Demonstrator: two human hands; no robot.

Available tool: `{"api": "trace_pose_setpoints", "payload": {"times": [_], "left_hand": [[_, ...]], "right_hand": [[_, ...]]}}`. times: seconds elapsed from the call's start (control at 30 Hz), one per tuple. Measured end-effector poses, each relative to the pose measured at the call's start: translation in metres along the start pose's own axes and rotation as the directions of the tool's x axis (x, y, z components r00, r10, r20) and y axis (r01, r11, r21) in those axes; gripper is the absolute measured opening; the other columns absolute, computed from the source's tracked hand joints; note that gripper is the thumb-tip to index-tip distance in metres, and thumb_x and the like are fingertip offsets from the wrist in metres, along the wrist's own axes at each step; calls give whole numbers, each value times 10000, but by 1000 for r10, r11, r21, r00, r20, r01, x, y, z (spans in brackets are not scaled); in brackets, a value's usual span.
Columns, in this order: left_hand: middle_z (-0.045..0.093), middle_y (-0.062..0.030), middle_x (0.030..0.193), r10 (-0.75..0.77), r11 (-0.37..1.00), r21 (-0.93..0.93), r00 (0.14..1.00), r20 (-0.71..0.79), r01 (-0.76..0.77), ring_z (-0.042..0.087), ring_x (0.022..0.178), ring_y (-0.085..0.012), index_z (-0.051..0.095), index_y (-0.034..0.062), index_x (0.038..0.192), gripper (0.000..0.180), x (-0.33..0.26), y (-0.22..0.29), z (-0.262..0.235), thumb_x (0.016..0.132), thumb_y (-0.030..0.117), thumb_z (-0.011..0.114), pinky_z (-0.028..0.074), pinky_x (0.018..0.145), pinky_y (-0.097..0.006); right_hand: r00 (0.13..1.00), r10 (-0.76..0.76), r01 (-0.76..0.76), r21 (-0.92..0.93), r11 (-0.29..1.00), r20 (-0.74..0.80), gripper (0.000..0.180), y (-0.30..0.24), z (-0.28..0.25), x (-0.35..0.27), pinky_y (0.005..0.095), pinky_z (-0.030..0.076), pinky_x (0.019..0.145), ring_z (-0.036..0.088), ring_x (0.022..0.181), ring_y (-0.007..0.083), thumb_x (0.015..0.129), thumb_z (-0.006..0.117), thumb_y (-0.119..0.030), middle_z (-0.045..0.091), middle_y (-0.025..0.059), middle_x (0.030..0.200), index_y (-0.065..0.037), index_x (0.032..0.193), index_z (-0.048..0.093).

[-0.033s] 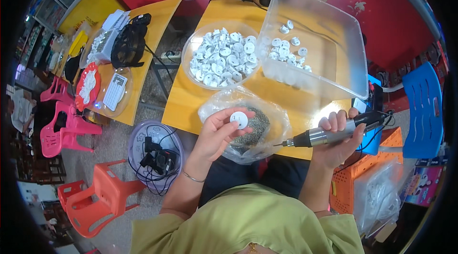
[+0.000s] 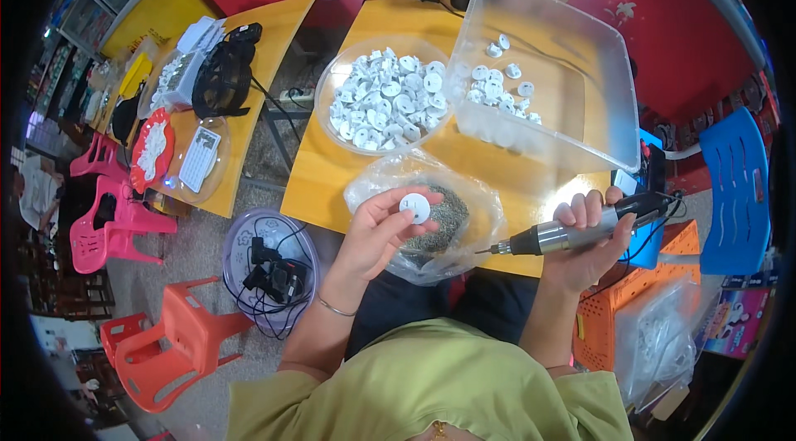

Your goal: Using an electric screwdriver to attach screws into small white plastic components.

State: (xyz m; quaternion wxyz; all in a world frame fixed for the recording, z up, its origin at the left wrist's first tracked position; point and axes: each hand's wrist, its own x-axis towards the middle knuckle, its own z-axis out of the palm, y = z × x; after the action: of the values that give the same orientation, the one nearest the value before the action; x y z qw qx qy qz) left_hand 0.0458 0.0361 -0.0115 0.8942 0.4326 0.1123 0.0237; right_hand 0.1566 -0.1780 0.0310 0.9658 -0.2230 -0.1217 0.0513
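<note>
1. Thumb and fingers of my left hand (image 2: 377, 234) pinch a white disc (image 2: 414, 209), holding it above an open bag with its flat round face turned up toward me.
2. My right hand (image 2: 579, 268) is wrapped around a silver-and-black power driver (image 2: 564, 235); its thin bit points left, apart from the disc.
3. Under the disc, the clear plastic bag (image 2: 489, 221) lies at the near edge of the yellow tabletop (image 2: 327, 184), with a heap of small dark metal pieces (image 2: 450, 217) inside.
4. Just past the bag, I have a round clear tray (image 2: 325, 101) piled with white parts (image 2: 385, 101).
5. To the right of that tray stands a big translucent bin (image 2: 572, 101), a few similar parts (image 2: 489, 84) gathered toward its left side.
6. Down on the floor to my left, a pale purple basin (image 2: 235, 246) holds black cables and adapters (image 2: 278, 275).
7. Farther out are an orange chair (image 2: 186, 321) on my left and a blue chair (image 2: 738, 201) on my right.
</note>
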Motion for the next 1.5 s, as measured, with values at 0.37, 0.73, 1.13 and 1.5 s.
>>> {"api": "trace_pose_setpoints", "payload": {"times": [0.37,0.73,1.13,1.5], "left_hand": [[564,-204,1174,14,995,-98,1000,-25,-17,635,940,-249,430,-66,1288,381,-1,3,-1,960,124,395,536,815,-279],[555,-196,1186,38,998,-44,999,-15,-38,621,980,-275,443,-42,1292,366,-8,4,3,956,97,406,519,852,-301],[567,-129,1158,-15,994,-106,999,39,19,615,999,-281,476,-19,1272,344,-8,-9,7,952,106,461,521,857,-322],[579,-110,1130,2,997,-74,995,103,6,610,1010,-263,496,1,1245,326,-8,-18,16,926,63,507,510,883,-354]], "right_hand": [[1000,-4,4,0,1000,-11,279,1,0,-1,245,363,606,354,628,100,912,536,-322,346,2,681,-83,995,419],[1000,-8,8,0,1000,-2,275,1,2,-4,245,360,615,350,628,98,910,540,-316,338,0,678,-85,993,417],[996,-29,17,142,990,88,348,4,24,4,277,381,643,406,649,110,891,544,-405,415,0,733,-117,1027,405],[994,-8,-14,205,979,105,493,8,25,6,260,373,615,397,641,108,893,516,-468,377,18,734,-71,1163,405]]}}
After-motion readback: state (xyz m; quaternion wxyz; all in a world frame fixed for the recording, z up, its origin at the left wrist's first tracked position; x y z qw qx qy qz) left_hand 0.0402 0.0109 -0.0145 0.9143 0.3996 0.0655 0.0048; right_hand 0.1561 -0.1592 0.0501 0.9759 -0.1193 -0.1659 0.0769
